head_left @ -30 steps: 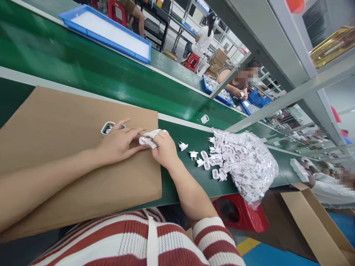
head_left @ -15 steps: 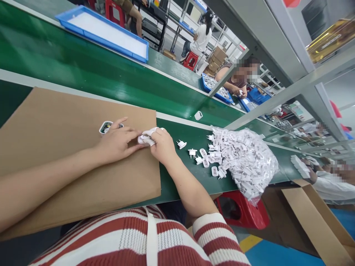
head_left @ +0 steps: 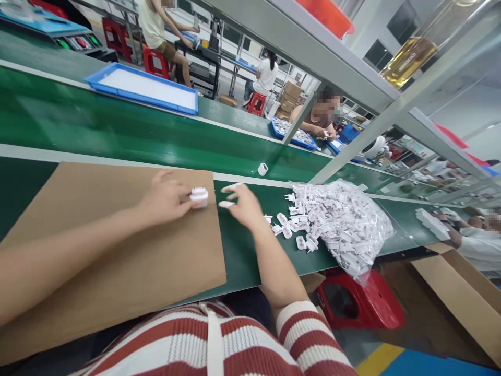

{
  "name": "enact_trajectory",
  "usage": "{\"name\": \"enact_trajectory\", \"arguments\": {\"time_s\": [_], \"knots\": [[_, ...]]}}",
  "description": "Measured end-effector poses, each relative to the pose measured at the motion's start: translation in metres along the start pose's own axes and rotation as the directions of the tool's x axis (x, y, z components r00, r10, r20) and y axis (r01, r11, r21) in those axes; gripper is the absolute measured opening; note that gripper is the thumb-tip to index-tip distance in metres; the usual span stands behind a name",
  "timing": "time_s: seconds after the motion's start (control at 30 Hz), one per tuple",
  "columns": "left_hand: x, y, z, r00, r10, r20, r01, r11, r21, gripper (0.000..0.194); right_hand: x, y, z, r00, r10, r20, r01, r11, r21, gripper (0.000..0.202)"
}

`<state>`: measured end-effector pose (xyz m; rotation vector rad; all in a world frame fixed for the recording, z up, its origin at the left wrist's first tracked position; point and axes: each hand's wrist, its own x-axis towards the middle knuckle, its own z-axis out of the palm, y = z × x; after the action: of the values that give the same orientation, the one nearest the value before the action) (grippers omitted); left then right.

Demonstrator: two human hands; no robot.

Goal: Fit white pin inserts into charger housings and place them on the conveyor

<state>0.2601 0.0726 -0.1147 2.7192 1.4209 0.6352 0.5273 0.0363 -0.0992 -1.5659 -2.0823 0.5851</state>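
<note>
Over the brown cardboard sheet [head_left: 117,245], my left hand [head_left: 166,198] holds a small white plastic housing [head_left: 199,197] between thumb and fingers. Just right of the sheet's edge, my right hand [head_left: 245,206] is apart from the housing, fingers spread, with white coverings on the fingertips and nothing between them. Loose white plug pieces [head_left: 287,231] lie on the green table to its right, beside a clear plastic bag full of the same pieces [head_left: 344,224].
A white housing [head_left: 262,168] stands on the green conveyor [head_left: 156,138]. Beyond it is a blue tray [head_left: 146,89] with a white lining. A metal frame post [head_left: 348,143] slants across the right. Several people sit farther off. A red stool [head_left: 364,300] stands below the table.
My right hand has let go of the white piece and moved right, its fingers now spread. The open housing that lay by my left hand is no longer seen there. The view has shifted.
</note>
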Motion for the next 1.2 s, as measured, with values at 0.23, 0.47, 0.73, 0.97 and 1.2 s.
{"name": "enact_trajectory", "arguments": {"time_s": [0.23,0.47,0.73,0.97,1.2], "knots": [[0.083,-0.08,-0.026,0.89,-0.452,0.06,0.437,0.884,0.166,0.05,-0.002,0.033,-0.041,0.88,0.468,0.081,-0.421,0.848,-0.32,0.031],[0.073,-0.107,-0.033,0.876,-0.482,0.01,0.474,0.864,0.173,0.065,0.014,0.041,-0.016,0.955,0.294,0.048,-0.294,0.956,-0.006,0.041],[-0.003,-0.085,-0.038,0.876,0.132,0.464,-0.116,0.991,-0.064,0.067,0.026,0.027,0.015,0.942,0.302,0.144,-0.31,0.627,0.715,0.02],[-0.008,-0.009,-0.013,0.963,0.029,0.268,-0.02,0.999,-0.035,0.05,0.022,0.01,0.032,0.957,0.265,0.12,-0.258,0.585,0.769,0.025],[-0.023,0.023,0.005,0.986,-0.105,0.126,0.125,0.979,-0.159,0.049,0.001,-0.013,0.043,0.982,-0.163,-0.091,0.176,0.97,0.166,0.031]]}}
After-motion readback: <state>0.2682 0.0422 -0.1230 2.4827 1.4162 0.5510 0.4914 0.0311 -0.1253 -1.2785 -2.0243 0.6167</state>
